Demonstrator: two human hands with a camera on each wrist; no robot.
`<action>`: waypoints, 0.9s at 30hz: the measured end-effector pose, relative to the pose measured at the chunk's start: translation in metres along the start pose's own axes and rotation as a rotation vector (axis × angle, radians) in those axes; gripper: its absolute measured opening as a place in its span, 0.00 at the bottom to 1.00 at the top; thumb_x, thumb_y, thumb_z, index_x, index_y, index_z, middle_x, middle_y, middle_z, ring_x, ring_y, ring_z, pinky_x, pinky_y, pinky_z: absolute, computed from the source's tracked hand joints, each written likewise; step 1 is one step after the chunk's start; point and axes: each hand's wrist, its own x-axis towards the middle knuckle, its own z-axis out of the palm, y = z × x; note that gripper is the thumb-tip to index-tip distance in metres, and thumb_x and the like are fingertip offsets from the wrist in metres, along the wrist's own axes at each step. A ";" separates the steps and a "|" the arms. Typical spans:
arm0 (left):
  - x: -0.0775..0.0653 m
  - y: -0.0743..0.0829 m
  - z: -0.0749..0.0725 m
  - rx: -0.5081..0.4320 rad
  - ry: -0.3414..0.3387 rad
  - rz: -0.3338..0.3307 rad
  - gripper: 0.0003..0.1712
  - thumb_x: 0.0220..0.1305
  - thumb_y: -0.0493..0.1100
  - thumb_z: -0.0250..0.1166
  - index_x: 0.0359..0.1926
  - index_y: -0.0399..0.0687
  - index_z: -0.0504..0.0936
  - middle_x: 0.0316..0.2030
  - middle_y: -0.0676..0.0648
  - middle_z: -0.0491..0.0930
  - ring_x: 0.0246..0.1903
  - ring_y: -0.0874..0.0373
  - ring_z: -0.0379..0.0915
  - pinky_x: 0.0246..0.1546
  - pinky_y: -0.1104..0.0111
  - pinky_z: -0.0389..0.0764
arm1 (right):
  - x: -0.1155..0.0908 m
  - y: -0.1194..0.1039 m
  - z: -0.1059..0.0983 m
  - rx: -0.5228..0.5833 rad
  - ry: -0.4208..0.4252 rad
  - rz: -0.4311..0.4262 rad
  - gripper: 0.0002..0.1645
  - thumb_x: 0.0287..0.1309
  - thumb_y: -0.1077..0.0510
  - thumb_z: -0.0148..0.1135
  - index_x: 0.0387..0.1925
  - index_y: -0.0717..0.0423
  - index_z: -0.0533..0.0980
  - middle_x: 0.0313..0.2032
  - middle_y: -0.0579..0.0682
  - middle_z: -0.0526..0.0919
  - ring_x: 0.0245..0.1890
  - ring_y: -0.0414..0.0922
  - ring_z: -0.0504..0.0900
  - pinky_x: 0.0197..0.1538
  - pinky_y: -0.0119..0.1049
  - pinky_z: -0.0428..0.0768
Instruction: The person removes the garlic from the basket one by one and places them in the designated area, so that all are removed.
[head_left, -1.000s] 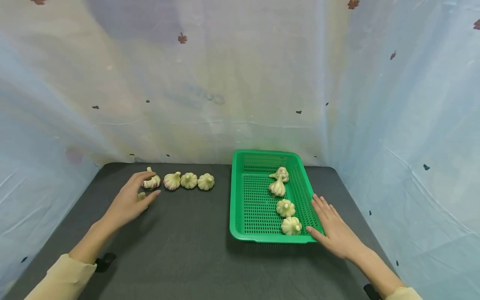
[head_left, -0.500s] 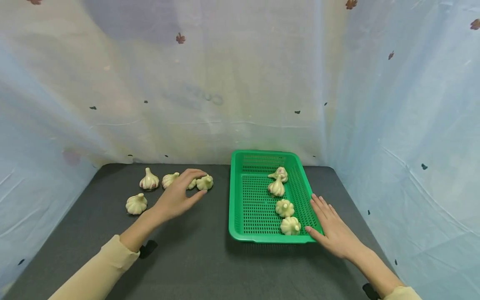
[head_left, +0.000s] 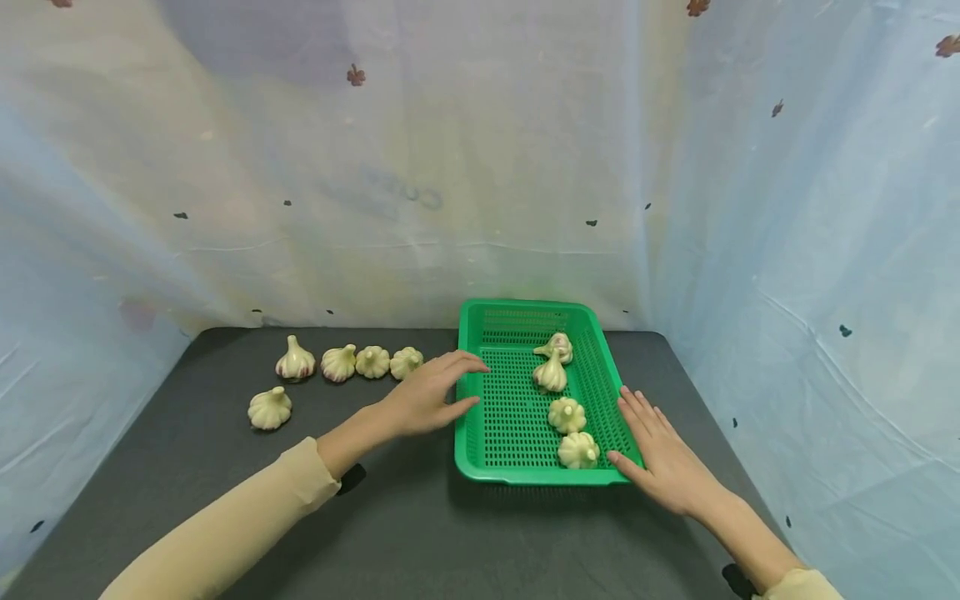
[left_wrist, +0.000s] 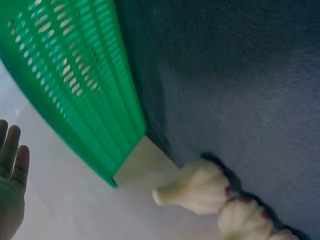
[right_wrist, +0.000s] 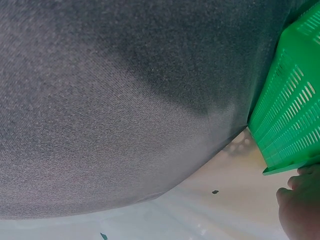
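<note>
My left hand (head_left: 431, 393) is over the left rim of a green plastic basket (head_left: 470, 433), thumb and fingers spread apart with nothing between them. In the left wrist view its fingers (left_wrist: 19, 167) show at the left edge, beside the perforated basket wall (left_wrist: 90, 90). My right hand (head_left: 667, 462) rests on the basket's right rim near the front corner, fingers extended. Several garlic bulbs lie along the right side inside the basket, among them a front one (head_left: 578, 450) and one with a long stem (head_left: 552, 374).
Left of the basket, a row of garlic bulbs (head_left: 372, 362) runs along the back of the dark table (head_left: 390, 533). One more bulb (head_left: 269, 409) sits nearer, at the left. Pale plastic sheeting (head_left: 480, 167) hangs behind and on both sides.
My left hand has swept right, from the leftmost garlic bulbs past the row to the basket's left rim, carrying nothing. My right hand stays on the rim; the bulbs have not moved.
</note>
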 end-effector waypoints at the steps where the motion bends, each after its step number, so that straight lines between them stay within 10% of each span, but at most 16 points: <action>1: 0.004 0.001 0.004 -0.003 -0.019 0.012 0.26 0.69 0.43 0.72 0.64 0.46 0.77 0.61 0.46 0.77 0.60 0.52 0.76 0.58 0.59 0.81 | 0.000 0.000 0.000 -0.001 0.000 0.000 0.51 0.76 0.40 0.57 0.82 0.64 0.48 0.82 0.61 0.47 0.82 0.61 0.43 0.82 0.52 0.41; 27: 0.089 0.018 0.085 0.008 -0.360 0.099 0.21 0.72 0.45 0.70 0.63 0.50 0.79 0.63 0.50 0.75 0.61 0.56 0.75 0.60 0.68 0.78 | 0.000 -0.002 -0.001 -0.006 0.007 0.003 0.50 0.75 0.40 0.58 0.81 0.65 0.50 0.81 0.63 0.49 0.81 0.64 0.47 0.80 0.57 0.47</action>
